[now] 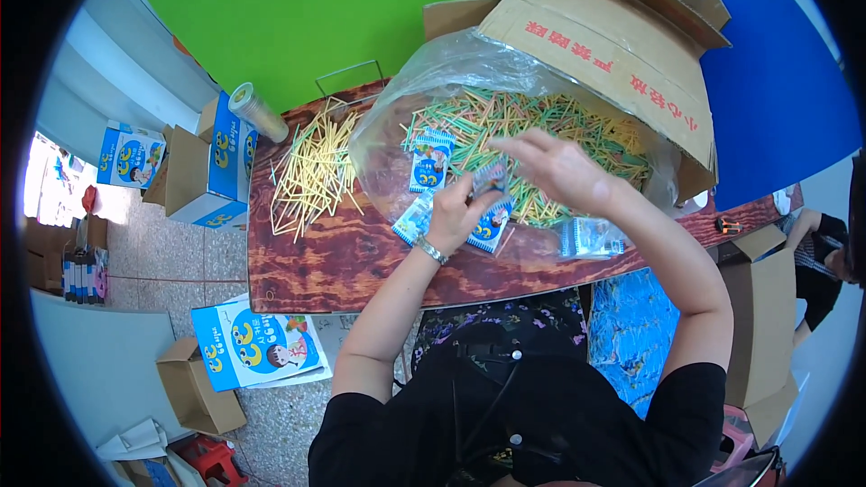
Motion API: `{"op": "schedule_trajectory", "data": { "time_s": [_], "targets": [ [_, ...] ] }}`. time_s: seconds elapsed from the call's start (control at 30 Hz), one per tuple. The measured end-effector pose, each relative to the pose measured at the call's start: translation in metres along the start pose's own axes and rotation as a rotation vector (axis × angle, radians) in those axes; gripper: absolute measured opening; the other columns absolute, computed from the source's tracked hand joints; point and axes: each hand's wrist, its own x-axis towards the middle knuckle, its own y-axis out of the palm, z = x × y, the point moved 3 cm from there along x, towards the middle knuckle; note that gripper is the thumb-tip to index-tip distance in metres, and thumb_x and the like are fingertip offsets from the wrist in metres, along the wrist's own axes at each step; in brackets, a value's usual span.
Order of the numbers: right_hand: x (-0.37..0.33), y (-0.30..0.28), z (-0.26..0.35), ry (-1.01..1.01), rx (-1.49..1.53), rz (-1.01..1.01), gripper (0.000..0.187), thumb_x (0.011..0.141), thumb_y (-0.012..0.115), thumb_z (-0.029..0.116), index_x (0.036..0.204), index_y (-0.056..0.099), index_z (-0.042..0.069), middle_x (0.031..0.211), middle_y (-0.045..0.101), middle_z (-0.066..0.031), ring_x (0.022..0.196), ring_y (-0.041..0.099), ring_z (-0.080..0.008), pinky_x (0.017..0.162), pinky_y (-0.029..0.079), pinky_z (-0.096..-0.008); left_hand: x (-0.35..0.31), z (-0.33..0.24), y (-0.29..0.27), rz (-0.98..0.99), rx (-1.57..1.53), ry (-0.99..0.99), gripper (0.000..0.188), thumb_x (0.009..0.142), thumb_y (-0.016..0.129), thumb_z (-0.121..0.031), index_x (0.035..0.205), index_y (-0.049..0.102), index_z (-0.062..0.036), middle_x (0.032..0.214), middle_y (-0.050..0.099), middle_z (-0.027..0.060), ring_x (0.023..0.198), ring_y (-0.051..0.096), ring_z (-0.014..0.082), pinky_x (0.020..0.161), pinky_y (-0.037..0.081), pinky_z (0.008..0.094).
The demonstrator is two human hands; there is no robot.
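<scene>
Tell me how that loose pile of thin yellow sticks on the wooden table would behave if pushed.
The loose pile of thin yellow sticks would probably scatter rather than slide together, since they lie fanned and crossed. Each looks light and slender, so likely easy to snap or roll on the glossy wooden table.

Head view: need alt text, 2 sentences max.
Seen from above, a person's left hand holds a small blue packet while the right hand reaches over it, above a wooden table. Behind lie thin yellow sticks, a clear bag of coloured sticks and a cardboard box.
</scene>
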Motion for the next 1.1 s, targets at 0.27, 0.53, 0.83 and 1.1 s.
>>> {"op": "schedule_trajectory", "data": {
  "time_s": [0.27, 0.53, 0.83, 1.1],
  "targets": [
    [-0.020, 0.045, 0.004, 0.286, 0.478, -0.176, 0.029, 0.083, 0.068, 0.013, 0.111, 0.061, 0.007, 0.084, 0.061, -0.0121, 0.077, 0.062, -0.0290, 0.068, 0.050, -0.0364, -0.005, 0.011, -0.008, 0.140, -0.179, -0.192, 0.023, 0.088, 0.066, -0.013, 0.110, 0.065, -0.0059, 0.093, 0.069, 0.0091, 0.082, 0.066, 0.0151, 0.071, 0.051, 0.0296],
    [0.001, 0.092, 0.001, 0.330, 0.506, -0.246, 0.018, 0.085, 0.065, 0.017, 0.099, 0.064, 0.007, 0.083, 0.063, -0.0136, 0.075, 0.064, -0.0321, 0.066, 0.051, -0.0397, -0.008, 0.040, -0.045, 0.075, 0.009, -0.207, 0.023, 0.084, 0.068, -0.011, 0.105, 0.067, -0.0052, 0.085, 0.069, 0.0074, 0.075, 0.065, 0.0159, 0.068, 0.051, 0.0284],
    [0.043, 0.196, 0.017, 0.203, -0.170, 0.173, 0.027, 0.075, 0.072, 0.025, 0.089, 0.065, 0.003, 0.090, 0.063, -0.0141, 0.088, 0.063, -0.0310, 0.070, 0.054, -0.0415, 0.012, 0.185, -0.071, -0.106, -0.142, -0.353, 0.022, 0.087, 0.067, -0.019, 0.093, 0.063, 0.0018, 0.076, 0.067, 0.0102, 0.064, 0.058, 0.0120, 0.058, 0.046, 0.0315],
    [0.019, 0.180, 0.005, 0.325, 0.061, 0.028, 0.021, 0.075, 0.070, 0.013, 0.094, 0.062, 0.010, 0.092, 0.060, -0.0114, 0.089, 0.063, -0.0310, 0.072, 0.053, -0.0412, 0.012, 0.111, -0.062, -0.105, 0.532, -0.200, 0.035, 0.078, 0.072, -0.020, 0.107, 0.062, -0.0041, 0.101, 0.062, 0.0169, 0.099, 0.058, 0.0319, 0.087, 0.045, 0.0418]
  ]
}}
